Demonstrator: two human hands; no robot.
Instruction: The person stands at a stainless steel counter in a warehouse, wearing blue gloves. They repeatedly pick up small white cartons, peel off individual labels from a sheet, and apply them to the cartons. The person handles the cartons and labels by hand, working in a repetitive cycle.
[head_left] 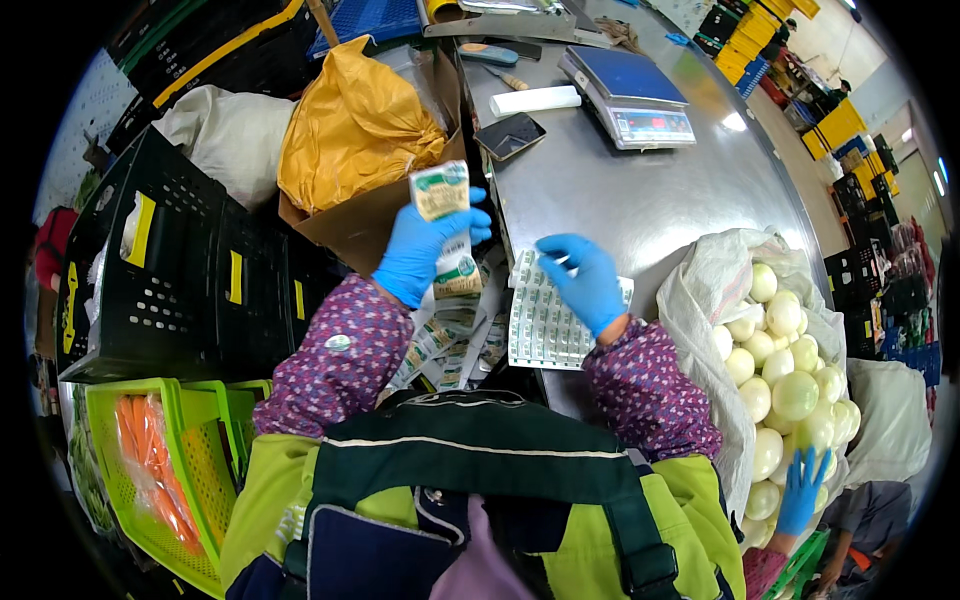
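Observation:
My left hand (428, 245), in a blue glove, is closed around small flat printed packets (440, 186) with cream and green labels, held up over a pile of similar packets (447, 340). My right hand (575, 272), also gloved, has its fingers pinched at the upper left of a white sheet of small green stickers (550, 340), lying at the edge of the steel table (640, 200). What sits between those fingertips is too small to make out.
A scale (625, 90), phone (510, 137) and white roll (535, 100) are on the table. A box with a yellow bag (355, 130) and black crates (150, 270) stand left, above green baskets (200, 460). Peeled onions (795, 395) fill a sack right, beside another person's gloved hand (800, 495).

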